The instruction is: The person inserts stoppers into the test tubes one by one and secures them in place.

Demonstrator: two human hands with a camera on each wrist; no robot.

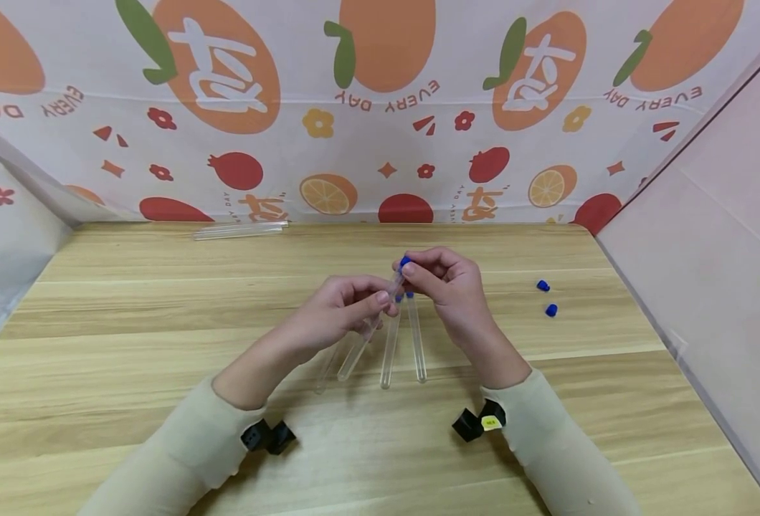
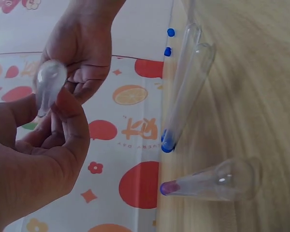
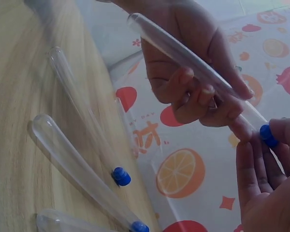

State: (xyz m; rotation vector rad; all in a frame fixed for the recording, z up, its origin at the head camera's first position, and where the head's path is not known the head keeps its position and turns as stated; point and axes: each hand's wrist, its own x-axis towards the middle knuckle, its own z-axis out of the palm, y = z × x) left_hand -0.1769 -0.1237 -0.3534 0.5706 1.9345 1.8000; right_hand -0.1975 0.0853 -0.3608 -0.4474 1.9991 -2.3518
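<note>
My left hand [image 1: 348,304] grips a clear test tube [image 3: 183,53] around its upper half, and the tube slants with its rounded end towards me. At its mouth, a blue stopper [image 3: 268,136] is pinched between the thumb and fingers of my right hand [image 1: 447,287]. Under the hands, three more clear tubes lie on the table, each with a blue stopper at its far end. Two of these are a middle tube [image 1: 389,351] and a right-hand tube [image 1: 416,337]; the left hand partly hides the third tube [image 2: 208,186].
Two loose blue stoppers, a farther stopper [image 1: 543,285] and a nearer stopper [image 1: 551,309], lie to the right on the wooden table [image 1: 128,344]. Several clear tubes [image 1: 241,231] rest at the back left edge. A fruit-print cloth [image 1: 367,143] hangs behind the table.
</note>
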